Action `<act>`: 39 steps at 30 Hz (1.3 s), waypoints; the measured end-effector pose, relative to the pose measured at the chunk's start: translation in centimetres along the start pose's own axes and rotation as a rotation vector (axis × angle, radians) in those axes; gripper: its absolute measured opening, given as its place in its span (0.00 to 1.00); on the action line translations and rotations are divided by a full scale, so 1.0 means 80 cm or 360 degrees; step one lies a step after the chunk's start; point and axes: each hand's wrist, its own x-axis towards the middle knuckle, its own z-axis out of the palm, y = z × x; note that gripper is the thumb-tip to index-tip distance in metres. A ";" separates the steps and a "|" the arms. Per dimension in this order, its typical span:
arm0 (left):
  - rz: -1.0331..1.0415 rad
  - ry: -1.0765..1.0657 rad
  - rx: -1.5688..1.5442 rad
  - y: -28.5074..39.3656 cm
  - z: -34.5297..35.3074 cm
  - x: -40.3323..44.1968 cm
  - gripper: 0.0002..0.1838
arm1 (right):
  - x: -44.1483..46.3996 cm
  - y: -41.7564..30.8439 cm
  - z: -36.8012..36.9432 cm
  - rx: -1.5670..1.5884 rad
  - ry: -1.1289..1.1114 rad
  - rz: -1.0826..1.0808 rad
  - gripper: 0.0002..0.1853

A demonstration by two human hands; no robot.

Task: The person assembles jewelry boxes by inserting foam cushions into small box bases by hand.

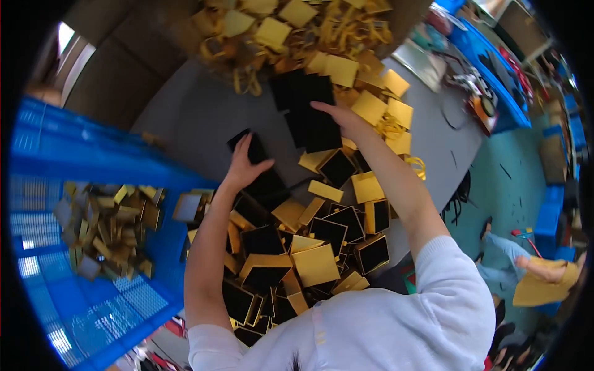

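My left hand (246,166) lies with its fingers and thumb spread over a long black piece (267,179) on the grey table. My right hand (348,122) grips the edge of several flat black pieces (306,102), with one digit on top and the other fingers hidden. Those pieces overlap one another beside golden square boxes (369,107). Below my hands, towards my body, is a loose heap of gold box parts (315,264) with black insides, tilted at many angles.
A box at the far edge holds golden boxes and yellow ribbons (346,31). On the left, a blue crate (111,164) contains more gold parts (108,232). At right are a blue bin (495,80), tape and tools, and a person in yellow (544,281) on the green floor.
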 end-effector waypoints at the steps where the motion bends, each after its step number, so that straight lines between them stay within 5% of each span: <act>1: -0.0042 0.0027 0.0012 0.024 -0.003 -0.013 0.57 | -0.015 0.000 0.023 0.0134 0.0003 -0.0012 0.27; 3: -0.0445 0.0027 -0.1595 0.113 -0.014 -0.029 0.52 | -0.018 0.027 0.050 0.0337 0.0046 -0.0069 0.26; 4: -0.0323 0.0044 -0.1691 0.141 -0.013 -0.036 0.48 | -0.015 0.049 0.068 0.0217 0.0174 -0.0179 0.26; 6: -0.0420 0.0344 -0.1295 0.147 -0.002 -0.045 0.46 | -0.028 0.058 0.095 0.0088 0.0133 -0.0225 0.29; 8: -0.0208 0.0048 -0.1489 0.132 -0.013 -0.062 0.45 | -0.051 0.043 0.101 0.0321 -0.0140 -0.0204 0.33; 9: -0.0108 0.0145 -0.1147 0.114 -0.009 -0.075 0.44 | -0.056 0.040 0.098 0.0358 -0.0130 -0.0175 0.39; 10: -0.0145 0.0027 -0.1164 0.128 -0.019 -0.091 0.42 | -0.057 0.052 0.103 0.0006 0.0179 -0.0597 0.34; 14: -0.0294 -0.0172 -0.1083 0.148 -0.034 -0.145 0.42 | -0.093 0.093 0.116 0.0040 0.0301 -0.0466 0.39; 17: -0.0381 -0.0229 -0.0851 0.177 -0.045 -0.184 0.44 | -0.128 0.104 0.112 0.0324 0.0268 -0.0508 0.40; 20: -0.0442 -0.0332 -0.0088 0.198 -0.040 -0.200 0.46 | -0.147 0.104 0.087 0.1108 0.0603 -0.0148 0.40; 22: -0.0834 0.0361 -0.1031 0.209 -0.031 -0.198 0.45 | -0.196 0.079 0.078 0.0874 0.0242 -0.0222 0.39; 26: -0.0639 0.0372 -0.1611 0.180 -0.021 -0.172 0.32 | -0.239 0.081 0.087 -0.0103 -0.0220 -0.0510 0.53; 30: -0.0350 0.0414 -0.1201 0.235 0.011 -0.160 0.31 | -0.259 0.077 0.054 -0.0261 0.0103 -0.0477 0.52; 32: -0.0710 0.0370 -0.1679 0.251 0.020 -0.161 0.31 | -0.275 0.073 0.043 -0.0391 0.0233 -0.0527 0.51; 34: -0.0698 0.0419 -0.1545 0.257 0.036 -0.153 0.32 | -0.263 0.076 0.052 -0.0636 0.0836 -0.0837 0.43; 35: -0.0614 0.0512 -0.1579 0.269 0.048 -0.149 0.32 | -0.227 0.094 0.064 -0.0965 0.0868 -0.0947 0.38; 39: -0.0322 0.0506 -0.1909 0.297 0.053 -0.151 0.31 | -0.225 0.101 0.090 -0.1095 0.0860 -0.0765 0.49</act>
